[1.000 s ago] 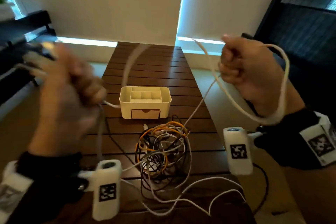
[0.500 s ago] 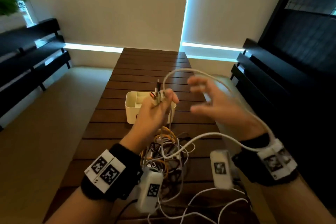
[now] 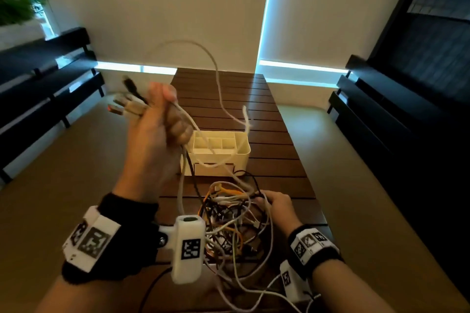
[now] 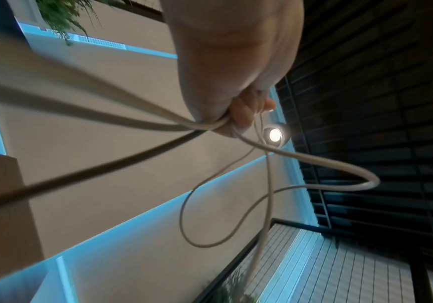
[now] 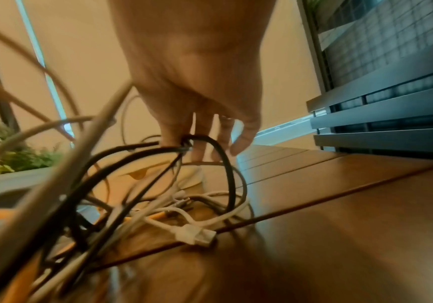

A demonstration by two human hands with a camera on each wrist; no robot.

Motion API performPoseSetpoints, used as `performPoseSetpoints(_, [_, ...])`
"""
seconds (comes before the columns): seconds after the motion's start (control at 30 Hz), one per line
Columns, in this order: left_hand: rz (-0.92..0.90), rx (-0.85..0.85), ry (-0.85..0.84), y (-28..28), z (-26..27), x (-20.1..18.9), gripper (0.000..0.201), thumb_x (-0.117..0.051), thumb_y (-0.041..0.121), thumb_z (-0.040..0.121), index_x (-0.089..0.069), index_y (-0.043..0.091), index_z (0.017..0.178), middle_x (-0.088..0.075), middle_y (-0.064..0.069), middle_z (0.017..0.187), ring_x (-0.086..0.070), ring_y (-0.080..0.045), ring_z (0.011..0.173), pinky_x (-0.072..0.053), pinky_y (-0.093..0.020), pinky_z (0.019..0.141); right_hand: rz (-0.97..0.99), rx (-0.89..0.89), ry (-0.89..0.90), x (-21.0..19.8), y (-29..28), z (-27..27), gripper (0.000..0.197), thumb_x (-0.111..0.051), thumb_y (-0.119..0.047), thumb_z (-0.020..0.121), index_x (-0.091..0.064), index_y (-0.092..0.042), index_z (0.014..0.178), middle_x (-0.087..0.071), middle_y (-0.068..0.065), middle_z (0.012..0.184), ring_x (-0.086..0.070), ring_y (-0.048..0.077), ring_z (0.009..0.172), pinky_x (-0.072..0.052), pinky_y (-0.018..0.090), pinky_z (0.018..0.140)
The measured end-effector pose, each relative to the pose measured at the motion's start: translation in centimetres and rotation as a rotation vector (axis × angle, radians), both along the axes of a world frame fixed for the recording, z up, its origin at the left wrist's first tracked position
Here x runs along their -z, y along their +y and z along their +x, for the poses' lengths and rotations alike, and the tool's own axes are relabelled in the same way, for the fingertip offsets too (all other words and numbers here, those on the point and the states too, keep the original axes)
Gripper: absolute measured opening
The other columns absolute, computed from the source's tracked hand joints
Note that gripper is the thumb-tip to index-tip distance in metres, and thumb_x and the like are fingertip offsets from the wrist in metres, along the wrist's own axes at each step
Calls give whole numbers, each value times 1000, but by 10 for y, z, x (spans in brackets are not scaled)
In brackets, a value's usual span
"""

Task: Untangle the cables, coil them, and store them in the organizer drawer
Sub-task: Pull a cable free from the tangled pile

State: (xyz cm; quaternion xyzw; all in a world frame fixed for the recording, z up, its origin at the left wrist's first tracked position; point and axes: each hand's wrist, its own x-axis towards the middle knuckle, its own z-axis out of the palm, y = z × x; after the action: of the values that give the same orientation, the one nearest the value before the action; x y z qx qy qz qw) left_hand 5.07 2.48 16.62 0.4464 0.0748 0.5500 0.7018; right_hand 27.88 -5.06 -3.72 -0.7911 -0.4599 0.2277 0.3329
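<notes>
A big messy pile of cables (image 3: 234, 213) on the brown wooden table (image 3: 279, 155), near the front edge. White, black and orange ones all mixed up and looped over each other. In the right wrist view, a white plug (image 5: 197, 235) lying flat on the wood at the near side of the pile, with black loops standing up over it.

Behind the pile, a cream organizer box (image 3: 218, 152), with little open bins on top and a small drawer (image 3: 213, 169) in its front. Drawer closed.

Left hand (image 3: 155, 134) raised high over the table, fingers curled tight into a fist around a bunch of cable ends. Plugs (image 3: 127, 104) sticking out past the thumb side, one black, the others pale, all a bit blurry. Several strands hanging from the bottom of the fist down into the pile. One long white cable (image 3: 218, 84) arching up from the fist, looping over, and dropping toward the organizer box. Same white cable (image 4: 314, 164) seen in the left wrist view, squeezed under the curled fingers (image 4: 244, 114) and curling away in loops.

Right hand (image 3: 277, 207) low down, right at the right side of the pile. Fingers (image 5: 197, 131) pointing down into the tangle, a black cable (image 5: 223, 164) hooked in a loop around them, pinched near the tips.
</notes>
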Motion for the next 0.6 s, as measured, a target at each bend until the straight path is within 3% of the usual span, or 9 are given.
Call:
performPoseSetpoints(0.1, [20, 13, -45, 6, -8, -11, 55, -23, 32, 103, -59, 25, 63, -28, 12, 39, -12, -4, 39, -18, -14, 36, -414, -50, -127, 7, 7, 20, 27, -59, -38, 85, -64, -33, 111, -63, 5, 118, -49, 26, 119, -42, 43, 98])
performPoseSetpoints(0.17, [10, 19, -27, 7, -10, -11, 53, -25, 33, 102, -59, 25, 63, -27, 12, 40, -13, -3, 37, -18, -13, 35, -618, -158, -215, -10, 10, 28, 56, -60, -31, 85, -41, -25, 138, -37, 7, 146, -32, 32, 135, -33, 48, 108])
performPoseSetpoints(0.23, [-1, 34, -16, 3, -8, -7, 46, -31, 35, 98, -59, 24, 63, -26, 11, 41, -11, -4, 38, -19, -12, 34, -557, -156, -272, -46, 9, 27, 74, -56, -12, 87, -14, -20, 148, -10, 4, 157, -17, 30, 142, -24, 49, 113])
performPoseSetpoints(0.27, [-10, 47, -17, 0, -5, -5, 42, -34, 36, 94, -59, 24, 63, -25, 11, 41, -10, -5, 40, -19, -12, 34, -424, -124, -249, -68, 6, 22, 76, -53, -4, 86, -12, -21, 148, -10, 1, 157, -17, 25, 142, -23, 44, 115])
performPoseSetpoints(0.3, [-23, 57, -15, -3, -2, -2, 40, -35, 36, 93, -59, 24, 63, -23, 11, 41, -8, -6, 41, -19, -11, 33, -233, -120, -172, -89, 2, 15, 72, -51, -2, 87, -17, -23, 147, -17, -1, 155, -24, 17, 140, -26, 36, 114])
performPoseSetpoints(0.37, [-49, 81, -5, -9, 5, 4, 46, -30, 31, 99, -58, 24, 63, -20, 11, 41, -7, -6, 41, -20, -12, 33, 162, -254, 245, -124, -11, -18, 57, -53, -14, 90, -33, -34, 139, -36, -13, 146, -39, 1, 129, -33, 24, 109])
performPoseSetpoints(0.43, [-78, 127, 3, -16, 15, 12, 44, -28, 29, 101, -56, 22, 68, -20, 11, 42, -9, -5, 39, -19, -13, 33, 335, -445, 612, -142, -23, -52, 52, -54, -39, 88, -36, -37, 137, -47, -19, 137, -43, 1, 127, -38, 29, 107])
performPoseSetpoints(0.5, [-84, 171, 16, -26, 22, 22, 35, -34, 32, 97, -55, 19, 73, -24, 13, 44, -13, -2, 37, -20, -13, 33, 407, -520, 672, -147, -31, -71, 52, -53, -43, 86, -40, -29, 135, -58, -14, 126, -52, 8, 121, -47, 27, 96])
performPoseSetpoints(0.6, [-66, 194, 71, -38, 25, 33, 26, -49, 39, 87, -65, 18, 84, -26, 12, 46, -17, -1, 38, -19, -15, 35, 442, -353, 505, -150, -44, -77, 16, -53, -20, 91, -63, -9, 97, -69, 0, 76, -65, 11, 69, -51, 19, 64])
